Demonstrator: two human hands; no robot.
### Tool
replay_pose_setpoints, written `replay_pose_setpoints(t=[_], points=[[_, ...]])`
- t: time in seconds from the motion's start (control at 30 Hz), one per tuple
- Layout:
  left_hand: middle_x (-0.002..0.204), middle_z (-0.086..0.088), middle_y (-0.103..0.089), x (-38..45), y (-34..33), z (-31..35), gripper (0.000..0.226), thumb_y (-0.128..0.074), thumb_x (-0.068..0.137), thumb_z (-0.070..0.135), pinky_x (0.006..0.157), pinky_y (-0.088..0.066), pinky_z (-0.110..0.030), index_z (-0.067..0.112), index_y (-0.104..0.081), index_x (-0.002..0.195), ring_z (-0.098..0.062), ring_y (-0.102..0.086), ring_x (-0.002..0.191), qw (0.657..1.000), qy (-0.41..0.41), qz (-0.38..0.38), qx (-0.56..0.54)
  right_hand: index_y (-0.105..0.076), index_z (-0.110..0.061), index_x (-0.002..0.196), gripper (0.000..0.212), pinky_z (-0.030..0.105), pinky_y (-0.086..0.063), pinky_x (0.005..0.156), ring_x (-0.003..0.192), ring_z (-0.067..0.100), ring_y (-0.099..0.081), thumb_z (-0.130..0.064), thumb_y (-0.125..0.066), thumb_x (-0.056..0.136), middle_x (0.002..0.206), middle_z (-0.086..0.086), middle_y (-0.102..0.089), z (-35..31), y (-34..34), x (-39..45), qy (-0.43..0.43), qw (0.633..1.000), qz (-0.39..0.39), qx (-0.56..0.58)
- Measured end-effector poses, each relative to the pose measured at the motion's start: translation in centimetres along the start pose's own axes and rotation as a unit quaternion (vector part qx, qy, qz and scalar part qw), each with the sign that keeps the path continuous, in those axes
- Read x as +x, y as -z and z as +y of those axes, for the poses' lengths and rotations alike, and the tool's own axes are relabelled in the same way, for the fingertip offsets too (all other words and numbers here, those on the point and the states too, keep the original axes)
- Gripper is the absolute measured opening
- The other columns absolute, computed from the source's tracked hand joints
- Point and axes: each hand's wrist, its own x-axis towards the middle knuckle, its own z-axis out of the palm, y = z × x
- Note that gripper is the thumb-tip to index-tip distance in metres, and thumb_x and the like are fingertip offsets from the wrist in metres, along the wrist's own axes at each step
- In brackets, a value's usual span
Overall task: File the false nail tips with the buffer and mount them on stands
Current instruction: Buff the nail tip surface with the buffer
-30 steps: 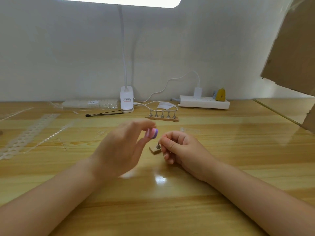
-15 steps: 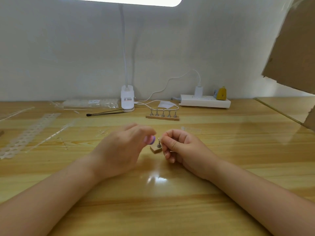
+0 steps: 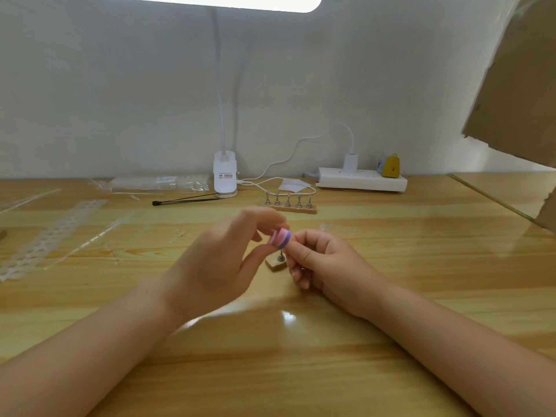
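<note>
My left hand [image 3: 219, 263] pinches a small pink and purple buffer block [image 3: 280, 238] between thumb and fingertips. The buffer's end touches the fingertips of my right hand [image 3: 322, 263], which are curled and pinched together as if on a nail tip; the tip itself is too small to make out. Just below the buffer, a single metal stand on a small wooden base [image 3: 276, 262] sits on the table, between the two hands. A wooden bar with several metal stands [image 3: 290, 205] lies farther back.
Clear plastic strips of nail tips [image 3: 51, 236] lie at the left. A lamp base [image 3: 225, 176], black stick [image 3: 186, 200], plastic bag [image 3: 159, 183], white cable and power strip [image 3: 361, 181] line the back wall. Cardboard [image 3: 517, 85] hangs at the right.
My left hand dipped with the buffer, then rose again and now holds it against my right fingertips. My right hand stays beside the single stand.
</note>
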Motion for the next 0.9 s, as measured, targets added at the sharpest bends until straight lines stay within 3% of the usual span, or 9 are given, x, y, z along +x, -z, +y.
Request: replay_pose_setpoints(t=[0.07,0.17,0.23,0.33,0.47,0.57,0.67,0.8,0.9], points=[[0.094,-0.002,-0.067,-0.3,-0.1,-0.1,0.024,-0.062,0.093,0.017,0.077,-0.049,-0.017,0.012,-0.051,0.114,-0.003,-0.057,0.083,0.999,0.005,-0.021,0.024,-0.064,-0.012,0.084,0.01,0.02,-0.044,0.053,0.06,0.01,-0.055,-0.02,-0.061,0.09,0.07,0.0,-0.061,-0.1,0.0,-0.1,-0.003,1.0,-0.006,0.009],[0.095,-0.006,-0.069,-0.8,0.3,-0.8,0.023,-0.062,0.091,0.013,0.074,-0.054,-0.032,0.003,-0.059,0.112,-0.005,-0.057,0.083,0.997,0.047,0.003,0.055,-0.062,-0.008,0.086,0.016,0.02,-0.043,0.051,0.057,0.011,-0.053,-0.023,-0.063,0.08,0.068,0.001,-0.06,-0.3,0.0,0.0,-0.013,0.998,-0.007,0.067],[0.098,-0.004,-0.067,-0.3,0.2,-0.4,0.024,-0.061,0.093,0.016,0.078,-0.051,-0.023,0.005,-0.055,0.114,-0.003,-0.056,0.084,0.998,0.018,0.037,0.048,-0.062,-0.006,0.086,0.016,0.02,-0.043,0.05,0.057,0.011,-0.053,-0.021,-0.063,0.08,0.067,0.002,-0.059,-0.5,0.0,0.0,-0.02,0.996,-0.009,0.081],[0.096,0.001,-0.064,0.0,-0.4,0.5,0.029,-0.065,0.087,0.008,0.082,-0.044,-0.015,0.009,-0.051,0.112,-0.004,-0.056,0.083,0.998,-0.036,0.03,0.05,-0.061,-0.006,0.086,0.015,0.02,-0.042,0.05,0.057,0.012,-0.052,-0.02,-0.062,0.082,0.067,0.003,-0.057,-0.7,-0.1,-0.1,-0.027,0.996,-0.026,0.08],[0.087,-0.001,-0.067,-0.7,0.0,-0.3,0.031,-0.069,0.084,0.004,0.072,-0.049,-0.028,0.007,-0.054,0.111,-0.009,-0.057,0.077,0.993,0.023,0.043,0.11,-0.059,-0.005,0.086,0.015,0.019,-0.04,0.047,0.055,0.011,-0.052,-0.018,-0.062,0.079,0.064,0.002,-0.056,-0.9,-0.2,-0.1,-0.038,0.994,-0.027,0.096],[0.092,0.0,-0.065,-0.1,-0.2,0.4,0.032,-0.068,0.085,0.007,0.074,-0.047,-0.021,0.009,-0.051,0.111,-0.007,-0.057,0.078,0.996,-0.011,0.062,0.061,-0.059,-0.004,0.087,0.015,0.019,-0.039,0.048,0.054,0.011,-0.052,-0.018,-0.061,0.08,0.064,0.002,-0.056,-0.9,-0.2,-0.1,-0.041,0.995,-0.029,0.088],[0.088,0.0,-0.063,-0.1,-0.7,0.9,0.027,-0.066,0.085,0.006,0.077,-0.045,-0.017,0.01,-0.053,0.108,-0.006,-0.054,0.077,0.997,-0.024,0.03,0.067,-0.059,-0.003,0.09,0.02,0.02,-0.04,0.05,0.056,0.012,-0.051,-0.02,-0.062,0.081,0.064,0.002,-0.056,-0.9,-0.1,-0.2,-0.038,0.997,-0.036,0.064],[0.085,-0.001,-0.067,-0.6,0.1,-0.1,0.024,-0.069,0.085,0.006,0.068,-0.054,-0.037,0.001,-0.06,0.107,-0.013,-0.062,0.075,0.994,0.051,0.023,0.089,-0.061,-0.008,0.085,0.015,0.02,-0.041,0.049,0.056,0.011,-0.053,-0.022,-0.064,0.078,0.065,0.0,-0.057,-0.7,-0.1,0.0,-0.032,0.997,-0.022,0.066],[0.092,-0.001,-0.067,0.1,0.1,0.6,0.024,-0.067,0.086,0.005,0.074,-0.052,-0.03,0.002,-0.058,0.108,-0.011,-0.062,0.082,0.999,-0.009,0.0,0.033,-0.062,-0.01,0.084,0.014,0.02,-0.042,0.05,0.056,0.01,-0.052,-0.023,-0.065,0.082,0.065,0.0,-0.059,-0.3,0.0,0.1,-0.026,0.998,-0.014,0.049]])
